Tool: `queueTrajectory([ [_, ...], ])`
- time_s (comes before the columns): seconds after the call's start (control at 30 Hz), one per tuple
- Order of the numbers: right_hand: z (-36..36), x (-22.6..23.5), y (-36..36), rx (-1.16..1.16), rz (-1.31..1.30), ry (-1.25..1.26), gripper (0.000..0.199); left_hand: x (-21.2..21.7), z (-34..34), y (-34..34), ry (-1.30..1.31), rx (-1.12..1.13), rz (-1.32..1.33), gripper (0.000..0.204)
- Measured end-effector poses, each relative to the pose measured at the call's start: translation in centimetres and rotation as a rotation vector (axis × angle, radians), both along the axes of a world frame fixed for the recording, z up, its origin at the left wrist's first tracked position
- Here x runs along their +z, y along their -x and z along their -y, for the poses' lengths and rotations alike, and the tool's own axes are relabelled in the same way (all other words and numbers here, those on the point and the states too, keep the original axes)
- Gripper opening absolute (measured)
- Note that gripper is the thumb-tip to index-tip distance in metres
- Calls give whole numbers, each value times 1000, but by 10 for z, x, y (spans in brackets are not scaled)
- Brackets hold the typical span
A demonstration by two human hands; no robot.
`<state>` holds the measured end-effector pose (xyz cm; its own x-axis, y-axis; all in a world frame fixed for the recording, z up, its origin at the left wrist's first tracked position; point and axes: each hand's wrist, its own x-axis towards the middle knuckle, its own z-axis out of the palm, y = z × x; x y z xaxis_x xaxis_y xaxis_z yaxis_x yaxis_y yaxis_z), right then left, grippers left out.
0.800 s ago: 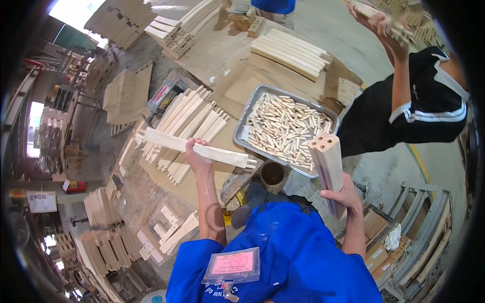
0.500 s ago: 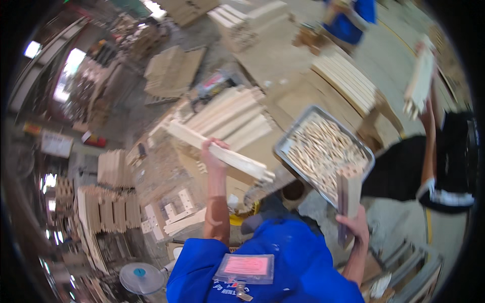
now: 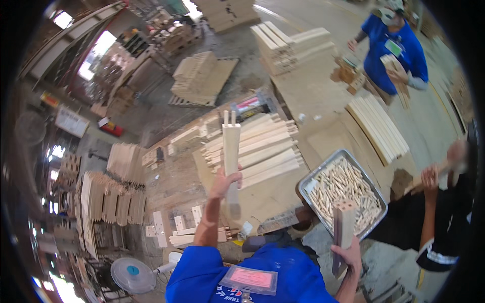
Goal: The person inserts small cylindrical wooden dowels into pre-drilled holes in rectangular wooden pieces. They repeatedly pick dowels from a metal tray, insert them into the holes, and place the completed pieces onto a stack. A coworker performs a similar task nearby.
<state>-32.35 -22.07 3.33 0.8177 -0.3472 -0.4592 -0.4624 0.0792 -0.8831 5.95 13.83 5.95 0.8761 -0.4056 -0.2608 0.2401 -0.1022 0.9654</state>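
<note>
My left hand [image 3: 221,184] is closed around a pale wooden rail [image 3: 231,146]. The rail points away from me, with two dowels [image 3: 230,117] sticking out of its far end. My right hand [image 3: 348,253] grips a wooden block [image 3: 344,224] with several drilled holes in its top end. This block stands in front of the near side of a metal tray [image 3: 303,190] heaped with short wooden dowels [image 3: 348,183]. Beyond my left hand, a pile of similar rails [image 3: 265,147] lies on the table, many with dowels in their ends.
A row of rails [image 3: 378,129] lies right of the pile. Drilled wooden pieces [image 3: 160,228] sit at the table's near left. A co-worker in blue [image 3: 391,50] holds wood at the far right; a person in dark clothing [image 3: 447,202] is nearer. Plank stacks [image 3: 113,202] stand left.
My left hand has swung the rail from slanting across to pointing away, its dowel end now far from me. My right hand still holds the block by the tray. The view has shifted.
</note>
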Motion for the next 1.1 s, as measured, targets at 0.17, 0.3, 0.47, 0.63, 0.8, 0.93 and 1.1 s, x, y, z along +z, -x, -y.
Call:
queueTrajectory([
  [0.17, 2, -1, -7, 60, -61, -14, 71, -10, 1, -6, -376, -110, 188, 50],
  [0.3, 0, 3, -1, 29, -39, 13, 71, -9, 26, -51, -784, -47, 827, 61],
  [0.47, 1, 17, -20, 55, -48, 64, 73, -13, 35, -143, -1014, -217, 976, 70],
  [0.63, 1, 35, 33, 47, -138, 87, 74, -46, 81, -140, -1165, -181, 1263, 60],
  [0.8, -22, 19, 92, -121, -180, 111, 74, -79, 190, -36, -442, -319, 1082, 34],
  [0.93, -31, 3, 122, -269, -161, -102, 68, -100, 269, 72, -362, -839, 919, 21],
  [1.1, -33, 4, 126, -348, -29, 13, 55, -119, 293, 98, -658, -980, 885, 23],
])
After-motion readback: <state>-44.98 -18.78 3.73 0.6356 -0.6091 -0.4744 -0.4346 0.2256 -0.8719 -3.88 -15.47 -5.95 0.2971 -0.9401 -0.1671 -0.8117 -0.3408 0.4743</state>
